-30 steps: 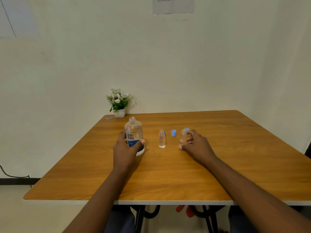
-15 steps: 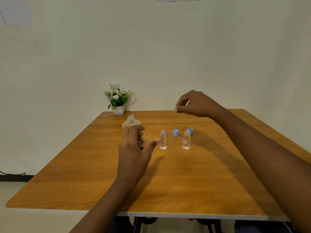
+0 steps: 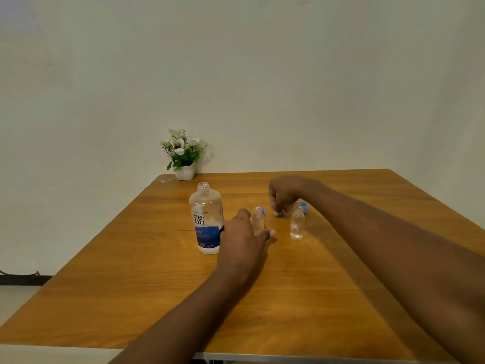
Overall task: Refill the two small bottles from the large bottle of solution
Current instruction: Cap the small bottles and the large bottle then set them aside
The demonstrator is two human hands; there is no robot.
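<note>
Head view: I see the big bottle (image 3: pixel 206 219) standing upright and uncapped on the bench (image 3: pixel 328 298), left of centre in the frame, with a blue label on its lower half. Just to its right my left hand (image 3: pixel 242 236) reaches in from the bottom; its grip is apart and holds nothing, with the thumb stretched out in front of the first small bottle (image 3: pixel 258 220). I cannot tell whether the fingers touch that bottle. It stands upright and open, and a blue cap (image 3: pixel 263 212) peeks out behind its neck. Further right stands the second small bottle (image 3: pixel 297 223), upright and open, with clear liquid in it and a small red-marked label. A second blue cap (image 3: pixel 303 207) lies just behind it. My right hand (image 3: pixel 284 194) comes in from the right edge and hangs above the bench between the two small bottles, fingertips curled down and close together; what they pinch, if anything, is hidden. A flower pot (image 3: pixel 184 153) sits at the far left corner of the bench, against the wall.
</note>
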